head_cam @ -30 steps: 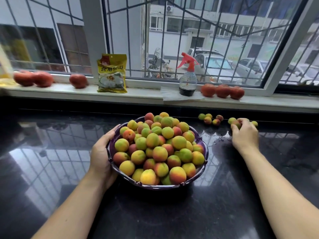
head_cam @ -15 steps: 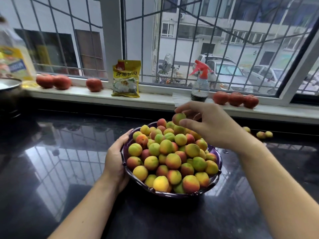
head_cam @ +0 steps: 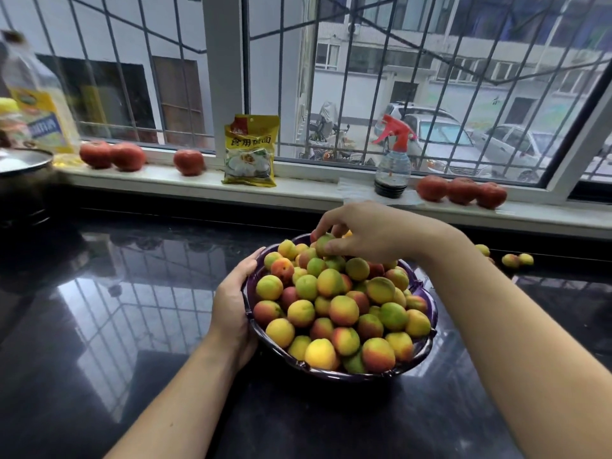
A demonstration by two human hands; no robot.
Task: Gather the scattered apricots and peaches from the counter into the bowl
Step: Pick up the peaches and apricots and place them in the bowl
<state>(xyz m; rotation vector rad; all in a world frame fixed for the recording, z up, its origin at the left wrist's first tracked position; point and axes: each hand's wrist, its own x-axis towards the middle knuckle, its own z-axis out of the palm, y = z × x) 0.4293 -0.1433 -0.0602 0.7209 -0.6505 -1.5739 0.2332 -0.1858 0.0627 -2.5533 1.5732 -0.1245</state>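
The left hand (head_cam: pixel 231 306) grips the bowl (head_cam: pixel 427 346) rim, likely steadying it, while the right hand (head_cam: pixel 367 233) pinches an apricot (head_cam: pixel 323 244) onto the heap's far side.

Six tomatoes (head_cam: pixel 461 190) line the windowsill (head_cam: pixel 298 188); below it, three loose apricots (head_cam: pixel 510 260), one heaped bowl (head_cam: pixel 427 347), two hands (head_cam: pixel 231 306).

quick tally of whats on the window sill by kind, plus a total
Tomatoes: 6, three left of the yellow packet and three at the right end
Yellow packet: 1
Spray bottle: 1
Oil bottle: 1, cut off by the left edge
Total: 9
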